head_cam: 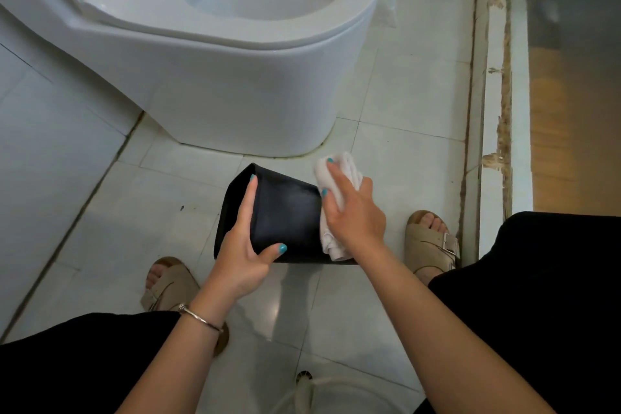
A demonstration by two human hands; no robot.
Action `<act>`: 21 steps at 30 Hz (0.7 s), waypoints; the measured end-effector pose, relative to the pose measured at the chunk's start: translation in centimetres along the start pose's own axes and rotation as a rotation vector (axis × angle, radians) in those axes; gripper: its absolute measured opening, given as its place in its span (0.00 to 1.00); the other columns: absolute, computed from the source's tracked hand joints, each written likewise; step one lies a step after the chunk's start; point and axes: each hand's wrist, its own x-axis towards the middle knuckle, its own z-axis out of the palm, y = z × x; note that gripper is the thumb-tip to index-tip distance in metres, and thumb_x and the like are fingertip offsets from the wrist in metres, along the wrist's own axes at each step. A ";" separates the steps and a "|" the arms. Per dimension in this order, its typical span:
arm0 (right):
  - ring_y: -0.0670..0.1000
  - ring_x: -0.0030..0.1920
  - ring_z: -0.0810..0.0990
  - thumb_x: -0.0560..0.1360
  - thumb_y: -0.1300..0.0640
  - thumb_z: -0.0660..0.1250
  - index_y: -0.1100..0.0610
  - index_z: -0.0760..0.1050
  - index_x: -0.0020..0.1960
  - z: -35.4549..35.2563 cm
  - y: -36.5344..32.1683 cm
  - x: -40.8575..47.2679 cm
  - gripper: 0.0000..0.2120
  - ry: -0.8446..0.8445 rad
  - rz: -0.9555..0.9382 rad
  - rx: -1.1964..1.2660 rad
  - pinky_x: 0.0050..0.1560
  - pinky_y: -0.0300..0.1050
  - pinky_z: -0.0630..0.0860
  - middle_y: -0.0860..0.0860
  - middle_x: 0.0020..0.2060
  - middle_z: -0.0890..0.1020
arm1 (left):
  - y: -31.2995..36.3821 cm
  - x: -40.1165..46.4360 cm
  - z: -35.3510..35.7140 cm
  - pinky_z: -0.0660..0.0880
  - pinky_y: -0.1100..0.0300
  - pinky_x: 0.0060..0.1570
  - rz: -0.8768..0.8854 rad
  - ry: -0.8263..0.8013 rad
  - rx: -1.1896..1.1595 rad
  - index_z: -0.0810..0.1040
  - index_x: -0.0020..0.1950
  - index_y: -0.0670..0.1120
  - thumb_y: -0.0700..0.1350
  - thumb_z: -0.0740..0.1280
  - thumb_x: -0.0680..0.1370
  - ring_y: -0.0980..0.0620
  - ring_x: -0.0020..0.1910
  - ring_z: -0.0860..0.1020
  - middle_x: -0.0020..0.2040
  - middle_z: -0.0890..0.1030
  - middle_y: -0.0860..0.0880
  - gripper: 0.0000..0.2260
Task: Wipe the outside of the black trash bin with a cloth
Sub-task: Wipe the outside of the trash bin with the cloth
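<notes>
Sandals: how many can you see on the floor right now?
2. One sandal is at lower left, beside the left hand gripping the black trash bin. The other sandal is at right, past the right hand pressing the cloth.

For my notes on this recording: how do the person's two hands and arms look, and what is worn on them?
Both forearms are bare, with no sleeves in view. The left hand and the right hand have fingernails painted teal. A thin silver metal bangle circles the left wrist. No ring, watch or glove shows on either hand.
</notes>
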 end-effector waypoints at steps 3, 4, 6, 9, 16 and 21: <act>0.56 0.40 0.75 0.79 0.42 0.53 0.28 0.54 0.71 -0.2 2.4 0.6 0.22 0.002 0.210 0.021 0.43 0.47 0.72 0.51 0.60 0.65 | 0.2 0.3 0.3 0.60 0.62 0.71 0.017 -0.006 -0.018 0.46 0.77 0.66 0.34 0.72 0.73 0.73 0.71 0.56 0.67 0.55 0.80 0.49; 0.56 0.38 0.74 0.79 0.43 0.53 0.29 0.54 0.71 -0.3 2.5 0.6 0.22 0.007 0.230 0.014 0.42 0.47 0.72 0.51 0.59 0.64 | 0.3 0.5 0.3 0.60 0.62 0.71 0.025 -0.013 -0.018 0.46 0.77 0.65 0.34 0.72 0.73 0.71 0.72 0.57 0.68 0.56 0.79 0.48; 0.55 0.37 0.73 0.79 0.44 0.54 0.31 0.55 0.72 -0.2 2.1 0.5 0.23 0.021 0.197 -0.027 0.40 0.47 0.73 0.52 0.60 0.64 | 0.3 0.7 0.3 0.61 0.64 0.69 0.033 -0.022 -0.008 0.46 0.77 0.65 0.34 0.72 0.73 0.72 0.71 0.58 0.67 0.56 0.80 0.48; 0.54 0.39 0.72 0.80 0.45 0.54 0.33 0.54 0.73 -0.4 0.9 0.4 0.24 0.033 0.095 -0.047 0.38 0.45 0.71 0.54 0.60 0.64 | 0.4 0.7 0.4 0.61 0.79 0.58 0.038 -0.029 0.022 0.45 0.78 0.64 0.34 0.72 0.73 0.82 0.60 0.60 0.62 0.58 0.83 0.48; 0.53 0.40 0.73 0.80 0.43 0.55 0.34 0.56 0.74 -1.8 -4.8 0.3 0.23 0.041 -0.172 0.069 0.41 0.46 0.74 0.51 0.59 0.63 | 1.8 0.6 1.1 0.72 0.55 0.54 0.107 -0.080 0.110 0.43 0.77 0.64 0.38 0.73 0.74 0.40 0.57 0.75 0.64 0.76 0.41 0.48; 0.52 0.40 0.73 0.79 0.43 0.54 0.30 0.54 0.72 -1.0 -3.5 0.6 0.23 0.067 -0.094 0.090 0.40 0.45 0.72 0.50 0.60 0.63 | 1.0 0.5 0.9 0.70 0.63 0.54 0.118 -0.071 0.118 0.44 0.78 0.63 0.37 0.72 0.73 0.49 0.58 0.75 0.66 0.75 0.55 0.47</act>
